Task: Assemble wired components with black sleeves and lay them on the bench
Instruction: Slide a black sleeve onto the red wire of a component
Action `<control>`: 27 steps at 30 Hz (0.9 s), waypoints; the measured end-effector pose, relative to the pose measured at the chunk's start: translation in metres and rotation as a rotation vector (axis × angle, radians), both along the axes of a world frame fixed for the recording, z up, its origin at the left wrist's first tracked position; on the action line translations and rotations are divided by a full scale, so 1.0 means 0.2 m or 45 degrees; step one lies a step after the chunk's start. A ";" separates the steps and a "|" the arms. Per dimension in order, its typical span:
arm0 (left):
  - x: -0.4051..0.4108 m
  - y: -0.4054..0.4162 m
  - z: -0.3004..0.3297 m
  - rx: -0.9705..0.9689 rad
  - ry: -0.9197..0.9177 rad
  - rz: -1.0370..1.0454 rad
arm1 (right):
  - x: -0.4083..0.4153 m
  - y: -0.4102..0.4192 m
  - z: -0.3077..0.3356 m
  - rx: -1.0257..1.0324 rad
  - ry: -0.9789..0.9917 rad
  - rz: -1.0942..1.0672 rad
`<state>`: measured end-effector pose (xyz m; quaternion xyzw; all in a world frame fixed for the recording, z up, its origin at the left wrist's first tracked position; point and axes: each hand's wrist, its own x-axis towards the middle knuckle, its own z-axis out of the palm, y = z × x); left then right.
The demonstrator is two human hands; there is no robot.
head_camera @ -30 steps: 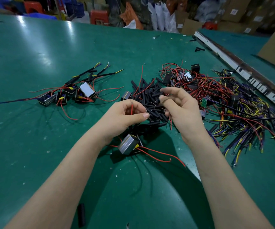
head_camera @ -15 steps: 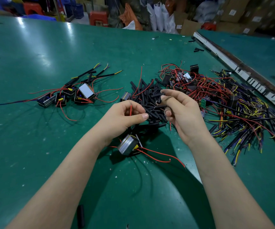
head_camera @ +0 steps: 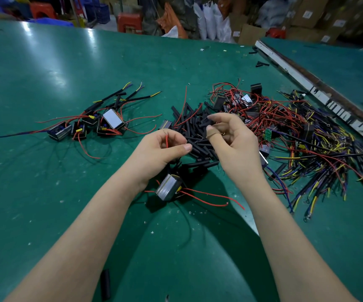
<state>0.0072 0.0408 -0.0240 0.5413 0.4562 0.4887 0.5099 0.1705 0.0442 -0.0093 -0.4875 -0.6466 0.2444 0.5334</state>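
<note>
I see my left hand (head_camera: 162, 149) pinching a thin red wire (head_camera: 167, 141) at frame centre, its boxy metal-taped component (head_camera: 169, 187) dangling below, my right hand (head_camera: 232, 140) curled, pinching something I cannot make out, over the matte black sleeves (head_camera: 194, 129), four finished components (head_camera: 89, 126) lying left on the green bench (head_camera: 45, 203).

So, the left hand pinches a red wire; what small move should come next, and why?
Probably bring a black sleeve from the right hand to the red wire tip and slide it on. The left hand pinches that wire upright, the component hangs below, and the sleeve pile lies just behind.
</note>
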 end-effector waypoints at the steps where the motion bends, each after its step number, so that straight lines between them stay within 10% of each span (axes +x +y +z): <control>1: 0.00 0.00 0.00 0.001 -0.024 0.019 | -0.01 0.00 -0.01 0.022 -0.003 -0.019; 7: 0.03 -0.01 0.01 0.027 -0.100 0.041 | -0.02 -0.02 -0.02 0.171 -0.140 -0.108; 27: 0.05 -0.04 0.04 0.090 -0.187 0.073 | -0.02 -0.01 0.04 -0.354 0.710 0.110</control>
